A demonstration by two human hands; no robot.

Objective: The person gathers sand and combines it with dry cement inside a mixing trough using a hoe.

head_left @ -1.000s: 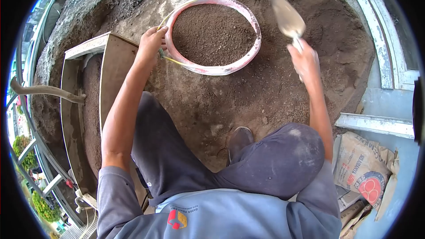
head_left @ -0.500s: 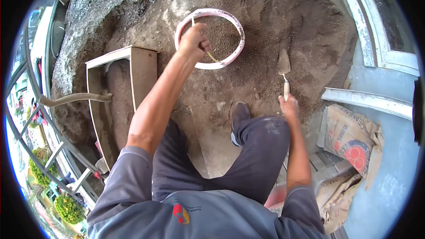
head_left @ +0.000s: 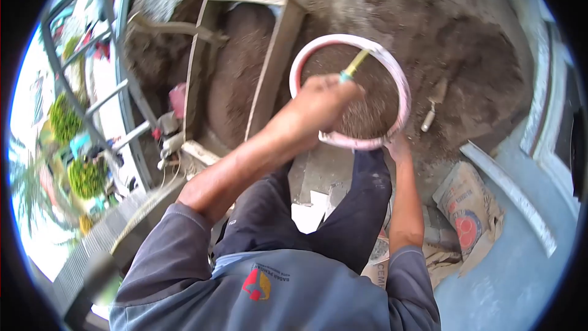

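A round bucket with a pale pink-white rim (head_left: 401,86) is filled with brown sand (head_left: 370,107). My left hand (head_left: 331,101) is closed around its handle (head_left: 356,63), which shows yellow and teal by the fist. At the near right side of the bucket is my right hand (head_left: 399,148), right up against the rim, its fingers hidden behind the bucket. A trowel (head_left: 429,117) with a light handle lies on the sand to the right, out of both hands.
A wooden box frame (head_left: 266,67) holding sand stands at the left, with a curved wooden handle (head_left: 177,27) across its side. Metal railing (head_left: 101,101) runs along the far left. Cement bags (head_left: 465,208) lean by the blue wall (head_left: 490,270) at the right.
My right hand has let go of the trowel and moved to the bucket. The bucket has come nearer in my left hand's grip. My view has turned, shifting the surroundings.
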